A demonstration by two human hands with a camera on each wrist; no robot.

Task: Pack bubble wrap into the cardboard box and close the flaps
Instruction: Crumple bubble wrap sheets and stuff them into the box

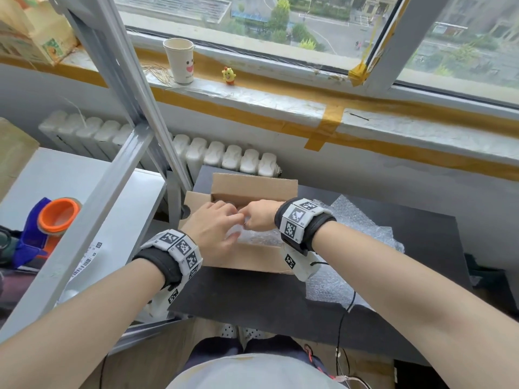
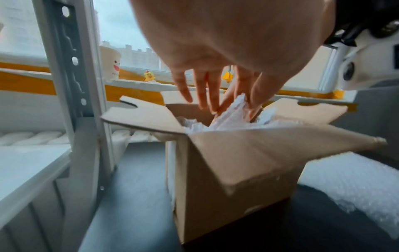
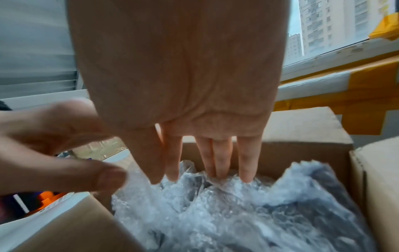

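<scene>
A cardboard box (image 1: 252,259) (image 2: 237,170) (image 3: 302,127) stands on the black table (image 1: 252,299) with its flaps spread open. Crumpled bubble wrap (image 1: 261,237) (image 2: 233,116) (image 3: 237,213) fills its inside. Both hands are over the opening, their fingertips close together. My left hand (image 1: 233,223) (image 2: 233,105) points down into the box and pinches a raised fold of the wrap between thumb and fingers. My right hand (image 1: 250,220) (image 3: 205,170) presses straight fingers into the wrap near the far wall. The box floor is hidden.
More bubble wrap (image 1: 365,228) (image 2: 349,184) lies on the table right of the box. A grey metal shelf frame (image 1: 112,164) and a tape dispenser (image 1: 53,220) stand close on the left. Behind are a radiator (image 1: 224,155) and a sill with a paper cup (image 1: 179,60).
</scene>
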